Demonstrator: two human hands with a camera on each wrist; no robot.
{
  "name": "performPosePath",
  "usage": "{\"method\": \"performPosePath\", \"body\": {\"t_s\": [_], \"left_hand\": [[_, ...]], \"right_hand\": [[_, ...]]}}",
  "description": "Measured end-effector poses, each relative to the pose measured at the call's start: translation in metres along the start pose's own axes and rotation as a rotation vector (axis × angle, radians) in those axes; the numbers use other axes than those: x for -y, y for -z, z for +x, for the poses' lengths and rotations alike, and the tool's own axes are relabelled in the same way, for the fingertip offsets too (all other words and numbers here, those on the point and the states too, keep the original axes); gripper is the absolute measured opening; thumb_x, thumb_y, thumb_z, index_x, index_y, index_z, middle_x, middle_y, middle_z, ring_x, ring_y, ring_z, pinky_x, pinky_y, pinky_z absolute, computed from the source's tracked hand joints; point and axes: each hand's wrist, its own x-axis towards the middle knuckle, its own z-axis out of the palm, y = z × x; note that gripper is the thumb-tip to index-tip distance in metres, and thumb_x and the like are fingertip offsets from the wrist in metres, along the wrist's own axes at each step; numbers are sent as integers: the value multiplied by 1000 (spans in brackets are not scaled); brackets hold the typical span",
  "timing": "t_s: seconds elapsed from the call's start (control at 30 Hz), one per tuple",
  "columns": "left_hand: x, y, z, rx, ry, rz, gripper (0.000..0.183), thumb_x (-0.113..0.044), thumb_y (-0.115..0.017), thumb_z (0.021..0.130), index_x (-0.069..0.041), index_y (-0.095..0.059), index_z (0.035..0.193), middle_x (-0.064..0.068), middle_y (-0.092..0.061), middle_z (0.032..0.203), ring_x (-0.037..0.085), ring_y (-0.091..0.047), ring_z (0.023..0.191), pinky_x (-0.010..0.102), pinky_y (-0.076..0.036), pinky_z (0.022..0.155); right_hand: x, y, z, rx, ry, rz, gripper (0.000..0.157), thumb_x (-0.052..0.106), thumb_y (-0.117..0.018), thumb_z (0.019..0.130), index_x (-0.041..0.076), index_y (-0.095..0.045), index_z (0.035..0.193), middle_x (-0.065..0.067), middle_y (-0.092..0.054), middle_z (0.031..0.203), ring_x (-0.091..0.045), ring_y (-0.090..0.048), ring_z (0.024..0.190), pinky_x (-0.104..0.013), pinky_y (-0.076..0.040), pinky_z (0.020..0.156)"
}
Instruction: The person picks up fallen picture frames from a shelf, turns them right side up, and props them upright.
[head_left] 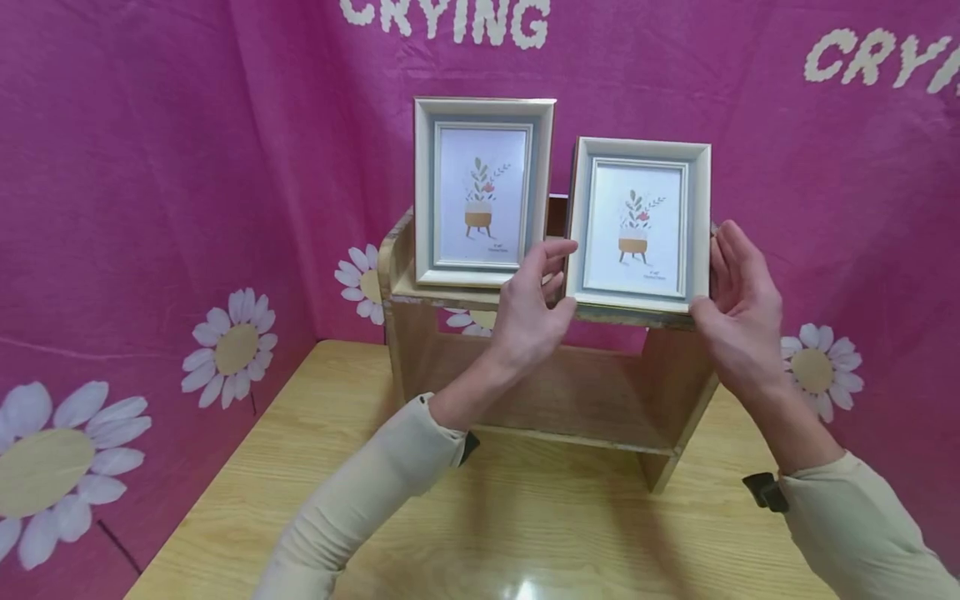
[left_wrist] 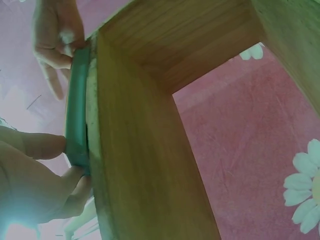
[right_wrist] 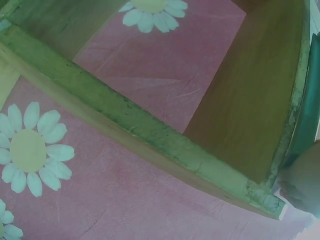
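Note:
In the head view, a cream picture frame (head_left: 697, 225) with a plant print stands at the right of the wooden shelf's (head_left: 525, 383) top board. My left hand (head_left: 528, 304) pinches its left edge, thumb near the lower corner. At the opposite edge my right hand (head_left: 742, 308) grips the side, its thumb at the lower right corner and its fingers partly hidden behind. The left wrist view shows the frame's underside (left_wrist: 77, 110) along the board's front edge, between both hands. A matching second picture frame (head_left: 426, 192) leans upright at the shelf's left.
The shelf stands on a light wood table (head_left: 300, 475), with a lower board between its side panels. Behind hangs a pink cloth (head_left: 285, 167) printed with daisies and cream letters. The shelf's side edge (right_wrist: 135, 120) crosses the right wrist view.

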Motion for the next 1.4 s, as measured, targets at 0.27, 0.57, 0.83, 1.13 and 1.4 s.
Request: {"method": "performPosePath", "body": {"t_s": [0.27,0.57,0.83,1.13,1.4], "left_hand": [[9,-1,-1,-41,-43,6,37,24,-54,80,7,-57,113,20,-55,137,25,-53,132,23,-45,104],[13,-3,-3,-66,-36,-45,22,24,-53,79,4,-53,88,20,-53,143,25,-51,133,25,-47,101],[17,-7,-8,-61,-86,-43,21,25,-51,80,5,-52,86,21,-51,145,28,-53,131,24,-48,100],[19,-6,-10,-39,-232,135,40,21,-58,84,6,-53,121,21,-49,146,26,-50,134,21,-44,105],[13,3,1,43,-166,172,63,21,-56,83,4,-41,142,21,-49,144,29,-54,129,21,-45,103]], "right_hand": [[-5,-8,0,-75,14,7,79,-29,-31,79,-4,-23,154,-17,-23,161,-21,-23,150,-21,-28,115],[0,-10,2,-75,-48,14,85,-29,-25,77,-2,-11,157,-18,-10,165,-20,-14,152,-21,-21,119],[4,-8,0,-36,-89,-89,80,-24,-39,86,6,-19,157,-18,-26,158,-23,-27,145,-26,-35,112],[4,-2,1,-13,-2,-112,78,-25,-41,83,8,-29,154,-19,-36,150,-29,-39,135,-16,-46,100],[4,-1,4,14,19,-63,82,-30,-34,77,6,-30,150,-19,-37,147,-29,-41,131,-16,-46,100]]}}
